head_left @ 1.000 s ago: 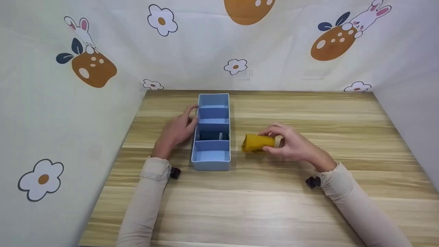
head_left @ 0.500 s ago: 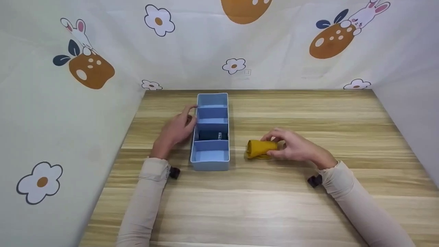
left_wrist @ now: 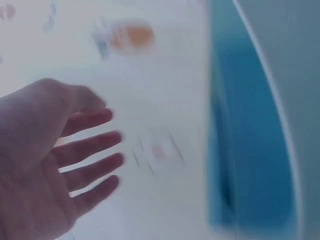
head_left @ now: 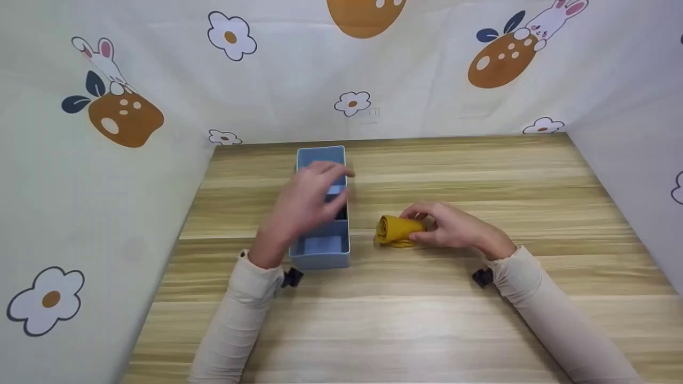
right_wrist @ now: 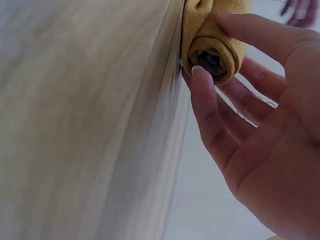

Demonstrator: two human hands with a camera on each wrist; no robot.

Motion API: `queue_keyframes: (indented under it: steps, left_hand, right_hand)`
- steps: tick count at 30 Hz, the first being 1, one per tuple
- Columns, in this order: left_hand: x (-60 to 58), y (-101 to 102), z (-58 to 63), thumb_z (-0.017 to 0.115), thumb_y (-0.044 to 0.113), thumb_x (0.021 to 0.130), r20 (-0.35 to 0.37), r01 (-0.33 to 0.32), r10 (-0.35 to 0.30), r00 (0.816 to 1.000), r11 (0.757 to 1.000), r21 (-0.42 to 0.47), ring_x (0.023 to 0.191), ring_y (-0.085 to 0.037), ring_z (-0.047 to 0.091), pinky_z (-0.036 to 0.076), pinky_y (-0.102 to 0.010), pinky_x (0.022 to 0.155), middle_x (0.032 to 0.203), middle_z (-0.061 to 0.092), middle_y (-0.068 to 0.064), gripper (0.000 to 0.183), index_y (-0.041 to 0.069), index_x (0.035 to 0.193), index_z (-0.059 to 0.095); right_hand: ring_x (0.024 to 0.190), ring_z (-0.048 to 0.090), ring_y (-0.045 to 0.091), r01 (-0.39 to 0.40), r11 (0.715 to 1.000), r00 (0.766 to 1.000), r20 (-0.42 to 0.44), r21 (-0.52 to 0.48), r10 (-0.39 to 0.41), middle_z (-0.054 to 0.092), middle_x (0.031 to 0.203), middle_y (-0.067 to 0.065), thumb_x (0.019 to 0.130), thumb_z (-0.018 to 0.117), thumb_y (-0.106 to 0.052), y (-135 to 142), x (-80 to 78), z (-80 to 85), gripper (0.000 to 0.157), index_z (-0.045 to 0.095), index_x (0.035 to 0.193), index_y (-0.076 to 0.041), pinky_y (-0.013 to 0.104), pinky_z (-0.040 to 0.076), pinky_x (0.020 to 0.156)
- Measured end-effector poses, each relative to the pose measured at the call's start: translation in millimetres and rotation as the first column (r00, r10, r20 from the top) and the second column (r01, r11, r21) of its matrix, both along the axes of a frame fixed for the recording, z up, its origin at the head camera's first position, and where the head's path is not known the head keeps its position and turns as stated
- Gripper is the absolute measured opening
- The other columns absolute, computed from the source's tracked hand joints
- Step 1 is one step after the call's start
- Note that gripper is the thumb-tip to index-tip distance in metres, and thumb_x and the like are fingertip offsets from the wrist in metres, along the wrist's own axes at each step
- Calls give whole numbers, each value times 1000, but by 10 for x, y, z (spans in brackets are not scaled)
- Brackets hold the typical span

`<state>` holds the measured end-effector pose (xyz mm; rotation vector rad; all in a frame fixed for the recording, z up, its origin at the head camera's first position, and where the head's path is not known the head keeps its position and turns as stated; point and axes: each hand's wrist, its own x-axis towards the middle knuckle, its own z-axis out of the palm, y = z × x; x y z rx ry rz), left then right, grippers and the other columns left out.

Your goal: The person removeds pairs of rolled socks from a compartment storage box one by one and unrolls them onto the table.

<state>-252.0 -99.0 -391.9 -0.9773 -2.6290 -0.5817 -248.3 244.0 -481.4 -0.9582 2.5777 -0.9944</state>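
A mustard-yellow rolled-up sock (head_left: 399, 229), ribbed and wound in a spiral, rests on the table to the right of the box. My right hand (head_left: 451, 226) holds its right end between thumb and fingers; the right wrist view shows the coiled end of the sock (right_wrist: 212, 55) at the fingertips. Over the light-blue divided box (head_left: 320, 260) hovers my left hand (head_left: 307, 200), blurred, its fingers apart and holding nothing. It hides much of the middle compartments. A bit of a dark rolled item (head_left: 341, 213) shows in one of them.
The wood-grain table (head_left: 405, 320) runs back to a wall sheet (head_left: 288, 80) printed with rabbits and flowers, which also covers the left and right sides. Small dark wrist cameras sit at both sleeve cuffs.
My left hand has left the box's left side and moved right, up over it. The right hand still holds the yellow sock, which has turned a little on the table.
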Motion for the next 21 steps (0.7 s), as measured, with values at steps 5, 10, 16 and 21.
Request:
queue_keyframes:
  steps: [5, 10, 16, 21]
  left_hand:
    - [212, 586, 12, 72, 34, 104, 175, 167, -133, 975, 966, -196, 102, -22, 72, 62, -39, 90, 127, 78, -4, 32, 17, 131, 75]
    - [89, 890, -130, 78, 33, 101, 290, 153, -55, 955, 933, -327, 91, -21, 67, 63, -37, 81, 122, 77, -6, 35, 14, 131, 75]
    - [-4, 950, -368, 82, 32, 97, 295, 173, -76, 952, 932, -318, 86, -23, 64, 54, -35, 72, 105, 75, -6, 31, 11, 120, 75]
    - [-22, 937, -384, 87, 37, 93, 407, 220, -91, 909, 933, -284, 92, -22, 65, 60, -34, 82, 111, 73, -7, 46, 11, 128, 71]
  right_hand:
    - [112, 72, 21, 11, 1000, 1000, 1, 7, -11, 77, 125, 2, 98, 82, -21, -9, 23, 13, 40, 71, 135, -16, 46, 60, 95]
    - [110, 72, 20, 11, 1000, 1000, 4, -4, -11, 77, 126, 3, 99, 82, -21, -67, -11, 38, 41, 71, 138, -14, 47, 61, 94]
    - [106, 71, 20, 16, 1000, 1000, 17, -4, -16, 77, 124, 4, 98, 81, -18, -72, 5, 19, 39, 71, 136, -12, 46, 61, 93]
    - [115, 72, 24, 76, 997, 997, 16, -9, -75, 76, 124, 8, 97, 83, -19, -6, 61, 17, 42, 65, 133, -9, 49, 59, 99]
